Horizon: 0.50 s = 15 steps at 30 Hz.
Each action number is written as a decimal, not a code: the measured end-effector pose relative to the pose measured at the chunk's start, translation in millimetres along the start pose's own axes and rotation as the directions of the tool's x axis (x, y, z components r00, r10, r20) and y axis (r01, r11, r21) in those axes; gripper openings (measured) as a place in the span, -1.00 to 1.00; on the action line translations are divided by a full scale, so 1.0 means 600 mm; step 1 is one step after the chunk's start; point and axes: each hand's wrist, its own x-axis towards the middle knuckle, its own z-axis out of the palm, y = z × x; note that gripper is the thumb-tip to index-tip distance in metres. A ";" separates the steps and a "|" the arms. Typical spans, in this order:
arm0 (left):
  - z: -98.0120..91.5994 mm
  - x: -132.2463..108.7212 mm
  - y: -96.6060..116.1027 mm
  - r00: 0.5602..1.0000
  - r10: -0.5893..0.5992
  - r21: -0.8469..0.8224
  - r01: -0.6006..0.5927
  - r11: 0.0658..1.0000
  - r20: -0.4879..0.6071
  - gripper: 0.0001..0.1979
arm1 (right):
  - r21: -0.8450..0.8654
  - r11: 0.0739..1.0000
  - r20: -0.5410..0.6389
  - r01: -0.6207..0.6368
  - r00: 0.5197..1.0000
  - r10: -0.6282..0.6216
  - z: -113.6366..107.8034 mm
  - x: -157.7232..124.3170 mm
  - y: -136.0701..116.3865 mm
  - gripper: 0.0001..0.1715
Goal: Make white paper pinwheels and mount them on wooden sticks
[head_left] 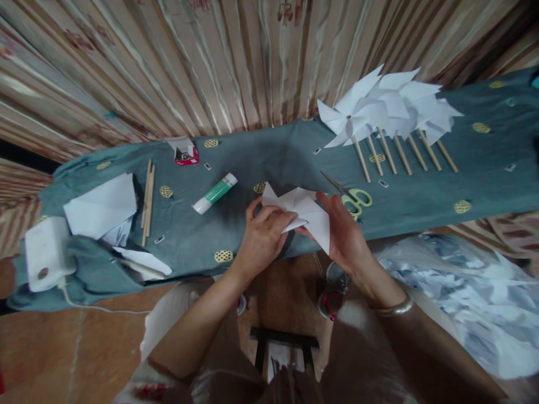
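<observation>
Between my two hands, above the near edge of the cloth-covered table, is a white paper pinwheel (301,201) with pointed, folded blades. My left hand (266,229) pinches a folded blade near the centre, thumb on top. My right hand (342,231) grips the paper's right side, the thumb on the far edge and other fingers partly hidden under it. Just beyond my right hand lie scissors (356,201) with light green handles. A glue stick (215,193) with a green label lies left of my left hand.
Finished pinwheels (387,104) on wooden sticks overlap at the back right. Leftward are a small red box (186,156) of metal bits, loose sticks (148,202), paper sheets (103,205) and a white corded device (47,252). A plastic bag (467,297) of white paper pieces sits at right.
</observation>
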 end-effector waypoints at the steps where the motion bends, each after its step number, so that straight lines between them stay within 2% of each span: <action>1: -0.001 -0.001 0.003 1.000 0.025 0.015 -0.025 1.000 0.004 -0.72 | -0.009 1.000 -0.019 0.015 1.000 -0.015 -0.001 0.000 0.000 -0.44; 9: 0.001 -0.004 0.026 0.994 0.098 0.092 -0.103 0.990 0.058 -0.61 | -0.165 0.983 -0.044 0.084 0.995 -0.093 -0.023 0.002 -0.001 -0.07; 15: 0.009 -0.007 0.038 0.989 0.104 0.136 -0.118 0.984 0.107 -0.56 | -0.445 0.859 -0.031 0.252 0.955 -0.296 -0.044 0.017 0.007 0.01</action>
